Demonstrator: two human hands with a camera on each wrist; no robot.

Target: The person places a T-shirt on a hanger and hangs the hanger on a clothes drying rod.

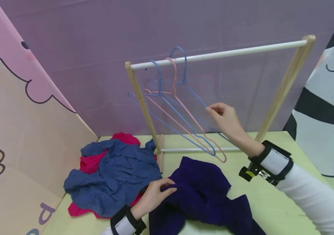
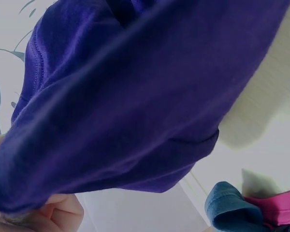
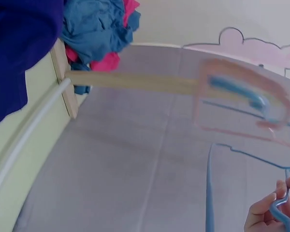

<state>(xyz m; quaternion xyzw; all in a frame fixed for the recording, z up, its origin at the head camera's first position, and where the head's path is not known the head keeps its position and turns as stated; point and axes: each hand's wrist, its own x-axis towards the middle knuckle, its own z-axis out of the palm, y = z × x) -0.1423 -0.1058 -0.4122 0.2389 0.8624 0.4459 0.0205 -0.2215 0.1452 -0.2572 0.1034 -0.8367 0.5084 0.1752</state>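
Note:
My left hand (image 1: pixel 152 197) pinches the edge of a dark purple garment (image 1: pixel 202 199) that lies rumpled in front of the rack. In the left wrist view the garment's cloth (image 2: pixel 135 101) hides most of that hand, and a stitched seam shows. Up at the rack, my right hand (image 1: pixel 227 120) pinches the shoulder of the rear blue hanger (image 1: pixel 197 96) between thumb and fingertips. Its hook loops over the white bar. Nearer me, a pink hanger (image 1: pixel 191 115) and another blue hanger (image 1: pixel 176 111) hang side by side on the same bar, overlapping in the head view.
The rack has a white top bar (image 1: pixel 243 51) and wooden posts (image 1: pixel 284 89). Left of it, blue (image 1: pixel 114 182) and red (image 1: pixel 92 163) garments lie heaped on the pale green table (image 1: pixel 275 163). A purple-grey backdrop (image 1: pixel 96 49) stands right behind.

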